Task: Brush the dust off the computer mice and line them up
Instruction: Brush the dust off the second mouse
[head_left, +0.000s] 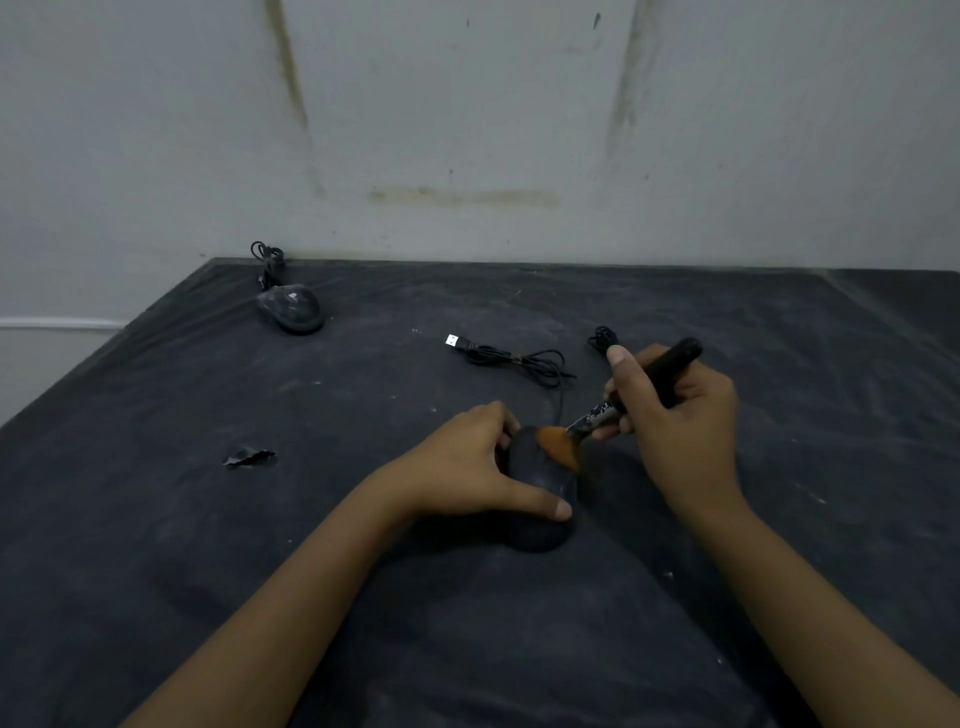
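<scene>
A: Where is the mouse (540, 478)?
B: Near centre of the table (156, 519), under the left hand (467, 462): fingers curl over its far-left side, thumb (550, 506) along its near edge, gripping it.
A: Its axis?
B: Running near to far, cable (519, 358) end pointing far.
A: The right hand (675, 421)?
B: Closed around a brush (623, 402), bristles touching the mouse's right side, handle tilted up to the far right.
A: Anything else?
B: A second mouse (291, 307) lies far left.

Two computer mice — the near mouse (540, 473) and the far mouse (292, 307) — plus one brush (623, 400) and two hands.
</scene>
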